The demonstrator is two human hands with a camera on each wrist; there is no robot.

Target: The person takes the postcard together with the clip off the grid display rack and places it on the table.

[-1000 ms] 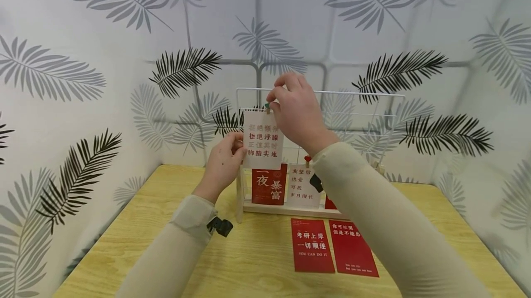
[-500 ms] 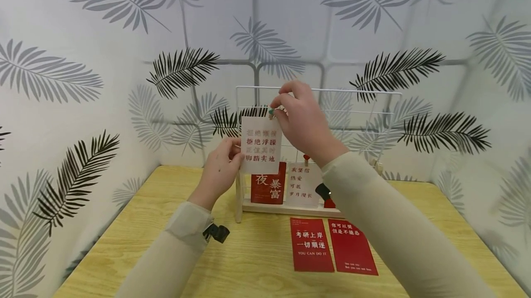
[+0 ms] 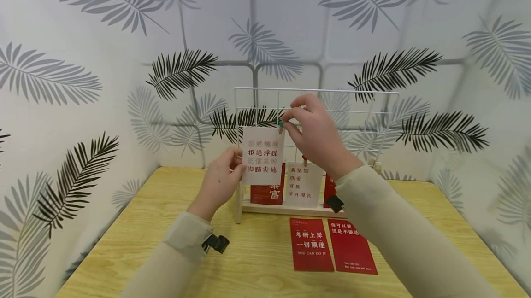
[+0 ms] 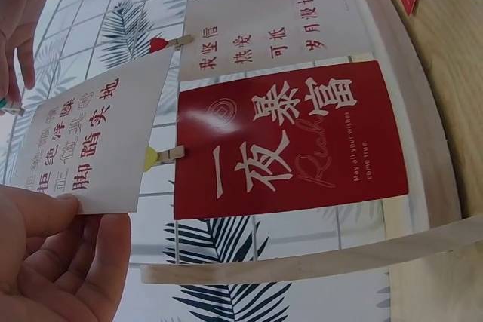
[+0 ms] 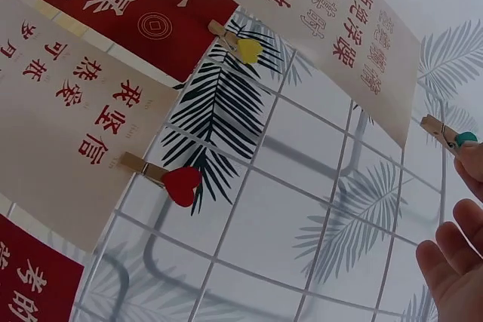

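The fingers of the left hand pinch a small white card low on its left edge, thumb on the printed face, the rest behind. The card hangs in front of the left end of a wire grid, hiding the upper part of a red card pegged there. The right hand pinches a teal-heart clip between thumb and finger at the card's upper right corner. The right wrist view shows the clip just beside that corner, seemingly apart from it; whether its mouth is open cannot be told.

The likeliest fault is the clip biting wire alone, or only a sliver of paper, because it sits so near the edge; the card would then slip or hang crooked. Held at one side only, the card could also swivel or bend if the clip nudges it. Too low a fixing would leave the red card covered. A hard push might shift the grid, and the right forearm could brush the red-heart clip below.
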